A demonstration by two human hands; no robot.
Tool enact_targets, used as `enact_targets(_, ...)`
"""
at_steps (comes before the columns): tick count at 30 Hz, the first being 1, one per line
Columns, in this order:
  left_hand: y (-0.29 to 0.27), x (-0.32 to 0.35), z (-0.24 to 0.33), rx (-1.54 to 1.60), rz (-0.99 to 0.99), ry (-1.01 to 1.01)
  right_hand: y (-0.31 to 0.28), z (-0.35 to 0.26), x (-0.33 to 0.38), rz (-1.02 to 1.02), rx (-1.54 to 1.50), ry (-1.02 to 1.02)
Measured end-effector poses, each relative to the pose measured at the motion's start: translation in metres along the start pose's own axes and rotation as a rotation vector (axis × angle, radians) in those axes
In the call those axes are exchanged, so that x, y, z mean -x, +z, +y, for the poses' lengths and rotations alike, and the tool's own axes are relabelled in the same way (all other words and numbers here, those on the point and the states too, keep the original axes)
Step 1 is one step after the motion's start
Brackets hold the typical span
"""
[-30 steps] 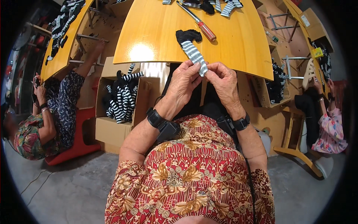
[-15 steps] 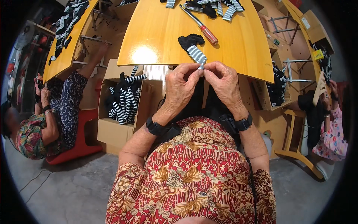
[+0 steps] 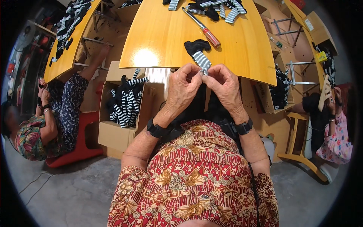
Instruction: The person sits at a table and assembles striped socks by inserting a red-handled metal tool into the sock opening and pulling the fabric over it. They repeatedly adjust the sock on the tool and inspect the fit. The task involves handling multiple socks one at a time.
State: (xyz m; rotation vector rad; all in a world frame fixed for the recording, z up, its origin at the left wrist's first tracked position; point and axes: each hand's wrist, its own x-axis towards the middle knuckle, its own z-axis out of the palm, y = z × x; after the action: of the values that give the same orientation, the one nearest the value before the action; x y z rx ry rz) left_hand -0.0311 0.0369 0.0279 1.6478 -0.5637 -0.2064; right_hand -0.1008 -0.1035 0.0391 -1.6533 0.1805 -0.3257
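Pinching cloth [image 3: 202,59] at its near end, left hand [image 3: 184,87] and right hand [image 3: 224,86] meet, fingertips close together, neither nearer. On my remote view I see long axis running away, slightly left, from table [image 3: 162,41] edge to black end; red-handled tool [image 3: 211,37] lies beyond.

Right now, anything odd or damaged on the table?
No visible spill or damage. Mildly odd: the red-handled tool lies slanted on the yellow table, a hard item among fabric pieces, near the striped piece pinched by the left hand and right hand.
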Motion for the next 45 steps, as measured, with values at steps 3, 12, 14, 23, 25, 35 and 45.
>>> enact_targets(3,0.001,0.001,0.002,0.028,-0.028,0.004,-0.006,0.002,-0.002,0.015,0.048,-0.002)
enact_targets(12,0.0,-0.002,-0.016,0.52,-0.273,-0.169,0.0,0.0,-0.002,0.126,0.298,-0.076)
enact_targets(14,0.0,-0.006,-0.021,0.603,-0.332,-0.222,-0.004,0.004,-0.003,0.081,0.216,0.012)
enact_targets(23,0.003,-0.007,-0.013,-0.268,-0.035,0.199,-0.01,0.001,-0.006,0.007,0.132,0.055)
enact_targets(25,0.007,-0.003,-0.007,-0.31,0.02,0.234,-0.013,0.01,-0.007,-0.045,-0.161,0.221)
enact_targets(35,-0.002,-0.002,-0.003,-0.432,-0.073,0.322,-0.017,0.008,-0.005,-0.197,-0.04,0.174)
enact_targets(45,-0.012,-0.006,-0.013,0.132,-0.335,-0.07,-0.009,0.02,-0.006,-0.022,0.049,0.1)
